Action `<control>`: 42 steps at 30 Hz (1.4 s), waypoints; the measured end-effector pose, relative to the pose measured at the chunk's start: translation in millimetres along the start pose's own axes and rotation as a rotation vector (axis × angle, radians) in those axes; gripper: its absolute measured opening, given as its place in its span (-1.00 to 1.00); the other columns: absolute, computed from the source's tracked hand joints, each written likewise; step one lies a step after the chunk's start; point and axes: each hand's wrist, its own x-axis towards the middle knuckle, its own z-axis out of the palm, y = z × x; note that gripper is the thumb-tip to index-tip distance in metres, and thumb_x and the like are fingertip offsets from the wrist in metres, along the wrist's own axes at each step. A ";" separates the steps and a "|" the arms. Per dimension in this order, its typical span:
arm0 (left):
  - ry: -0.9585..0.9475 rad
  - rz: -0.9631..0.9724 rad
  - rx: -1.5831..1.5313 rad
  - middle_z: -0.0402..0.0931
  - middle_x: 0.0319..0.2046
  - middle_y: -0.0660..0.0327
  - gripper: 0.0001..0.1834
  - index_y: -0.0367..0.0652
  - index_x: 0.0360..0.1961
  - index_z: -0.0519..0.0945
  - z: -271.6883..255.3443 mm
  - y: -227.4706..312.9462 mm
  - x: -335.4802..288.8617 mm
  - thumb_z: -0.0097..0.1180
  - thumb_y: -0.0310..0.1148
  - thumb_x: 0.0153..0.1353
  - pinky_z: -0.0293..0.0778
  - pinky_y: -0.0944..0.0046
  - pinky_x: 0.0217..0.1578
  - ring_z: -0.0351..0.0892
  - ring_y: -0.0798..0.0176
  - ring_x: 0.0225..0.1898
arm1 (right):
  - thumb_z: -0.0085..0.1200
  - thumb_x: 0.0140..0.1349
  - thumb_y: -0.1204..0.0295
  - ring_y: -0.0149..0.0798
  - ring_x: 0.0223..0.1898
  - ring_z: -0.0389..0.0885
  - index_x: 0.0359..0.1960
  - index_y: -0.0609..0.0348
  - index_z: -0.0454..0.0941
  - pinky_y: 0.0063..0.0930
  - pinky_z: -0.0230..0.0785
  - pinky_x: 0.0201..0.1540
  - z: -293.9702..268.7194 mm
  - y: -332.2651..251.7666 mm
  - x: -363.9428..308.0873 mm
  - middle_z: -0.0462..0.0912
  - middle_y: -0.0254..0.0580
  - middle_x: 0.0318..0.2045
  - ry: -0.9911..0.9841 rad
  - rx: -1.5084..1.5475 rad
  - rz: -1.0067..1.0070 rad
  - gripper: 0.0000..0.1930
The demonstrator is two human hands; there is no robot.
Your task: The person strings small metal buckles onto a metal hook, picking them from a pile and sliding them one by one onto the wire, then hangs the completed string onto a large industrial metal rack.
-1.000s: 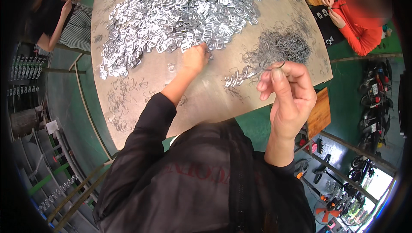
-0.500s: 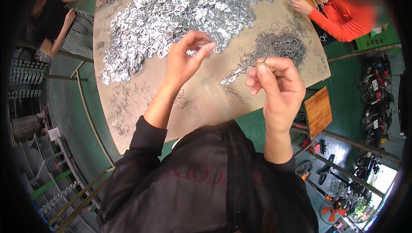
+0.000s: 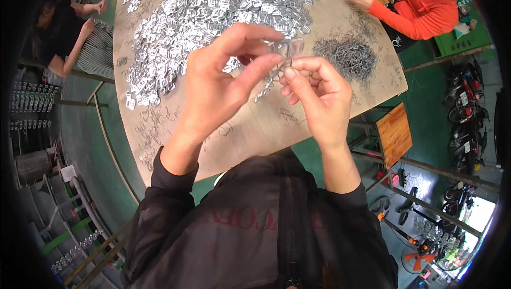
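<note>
My left hand is raised over the table, its thumb and fingers pinched on a shiny metal buckle that looks blurred. Close against it, my right hand pinches a thin bent metal wire between thumb and forefinger. The wire meets the buckle, but whether it passes through is too small to tell. Below the fingertips shows a short row of bright metal pieces; whether it hangs or lies on the table I cannot tell. Beyond my hands spreads a large pile of silver buckles.
A heap of bent wires lies on the right of the tan table, with loose wires scattered at the left. One person in black works far left, another in orange far right. A wooden stool stands beside the table.
My hands have come together: the left moved up and right with the buckle, the right moved left with the wire. The person at far left has drawn a hand back from the table.
</note>
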 end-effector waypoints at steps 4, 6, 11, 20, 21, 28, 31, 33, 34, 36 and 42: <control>0.048 0.012 -0.006 0.59 -0.55 0.28 -0.76 -0.18 -0.22 0.60 -3.0 0.5 3.8 0.25 -0.55 0.03 0.44 0.47 -0.40 0.57 0.47 -0.47 | 0.10 0.22 0.45 -0.56 -0.48 0.54 -0.22 0.27 0.53 -0.72 0.34 -0.49 -55.9 35.9 19.2 0.61 -0.31 -0.44 0.035 0.018 -0.005 -0.84; 0.053 0.006 0.002 0.60 -0.50 0.27 -0.75 -0.22 -0.22 0.59 -7.1 2.8 6.5 0.26 -0.56 0.02 0.44 0.47 -0.37 0.58 0.46 -0.45 | 0.10 0.22 0.41 -0.54 -0.49 0.54 -0.25 0.23 0.56 -0.71 0.34 -0.50 -87.6 84.6 47.3 0.62 -0.31 -0.44 0.169 -0.171 0.043 -0.84; 0.058 0.055 0.039 0.60 -0.40 0.13 -0.68 -0.36 -0.11 0.49 -12.6 5.0 14.8 0.19 -0.63 0.07 0.41 0.51 -0.39 0.53 0.42 -0.44 | 0.21 0.06 0.37 -0.25 -0.39 0.62 -0.36 0.05 0.61 -0.34 0.45 -0.32 -129.4 204.2 44.9 0.64 -0.25 -0.32 0.077 -0.889 0.288 -0.88; 0.096 0.040 0.063 0.60 -0.39 0.11 -0.68 -0.35 -0.09 0.48 -10.1 1.3 19.4 0.20 -0.57 0.10 0.41 0.49 -0.39 0.53 0.41 -0.46 | 0.20 0.04 0.36 -0.07 -0.23 0.60 -0.38 0.02 0.58 -0.15 0.44 -0.18 -111.0 233.7 49.7 0.61 -0.20 -0.28 0.041 -1.141 0.383 -0.88; 0.096 0.038 0.060 0.60 -0.39 0.11 -0.68 -0.35 -0.09 0.48 -10.7 0.2 19.5 0.20 -0.57 0.10 0.41 0.49 -0.39 0.53 0.41 -0.46 | 0.19 0.05 0.37 -0.05 -0.22 0.60 -0.36 0.03 0.57 -0.14 0.43 -0.18 -109.3 235.0 51.4 0.60 -0.18 -0.26 0.019 -1.163 0.389 -0.87; 0.091 0.026 0.057 0.58 -0.43 0.15 -0.69 -0.35 -0.09 0.48 -15.8 -1.5 13.4 0.19 -0.58 0.11 0.36 0.52 -0.43 0.52 0.42 -0.46 | 0.11 0.06 0.45 0.04 -0.19 0.60 -0.31 0.09 0.53 -0.11 0.43 -0.14 -107.7 241.2 49.1 0.59 -0.08 -0.18 -0.049 -1.345 0.383 -0.86; 0.078 0.038 0.051 0.57 -0.44 0.16 -0.69 -0.35 -0.09 0.48 -18.6 -0.9 10.6 0.19 -0.58 0.11 0.34 0.53 -0.43 0.51 0.42 -0.46 | 0.12 0.02 0.51 0.06 -0.25 0.61 -0.29 0.15 0.49 -0.14 0.45 -0.16 -117.1 234.7 43.0 0.60 -0.03 -0.26 0.004 -1.293 0.307 -0.82; 0.101 -0.026 0.009 0.58 -0.40 0.19 -0.71 -0.35 -0.15 0.52 -18.7 2.3 6.5 0.22 -0.60 0.06 0.39 0.49 -0.36 0.55 0.43 -0.42 | 0.15 0.01 0.56 0.03 -0.31 0.62 -0.27 0.20 0.46 -0.21 0.48 -0.22 -119.3 226.7 39.2 0.61 -0.02 -0.31 0.102 -1.139 0.260 -0.78; 0.114 -0.058 -0.011 0.59 -0.38 0.20 -0.72 -0.35 -0.17 0.54 -19.0 4.1 5.0 0.23 -0.60 0.04 0.42 0.48 -0.32 0.58 0.43 -0.41 | 0.16 0.01 0.58 -0.01 -0.34 0.63 -0.27 0.21 0.44 -0.27 0.49 -0.27 -118.3 220.7 39.3 0.61 -0.03 -0.34 0.175 -1.015 0.248 -0.77; 0.101 -0.035 -0.034 0.59 -0.41 0.22 -0.72 -0.34 -0.17 0.55 -19.0 4.7 4.6 0.24 -0.59 0.03 0.42 0.47 -0.32 0.57 0.44 -0.42 | 0.17 0.03 0.60 -0.12 -0.38 0.64 -0.25 0.24 0.40 -0.40 0.49 -0.35 -111.7 203.2 41.2 0.61 -0.07 -0.37 0.298 -0.620 0.278 -0.75; -0.010 -0.050 0.039 0.57 -0.41 0.18 -0.70 -0.38 -0.12 0.48 -18.0 8.9 -1.8 0.19 -0.65 0.07 0.42 0.49 -0.37 0.53 0.43 -0.42 | 0.11 0.11 0.67 -0.32 -0.40 0.63 -0.18 0.22 0.32 -0.61 0.44 -0.48 -64.2 74.5 34.5 0.58 -0.16 -0.33 0.199 0.294 0.073 -0.72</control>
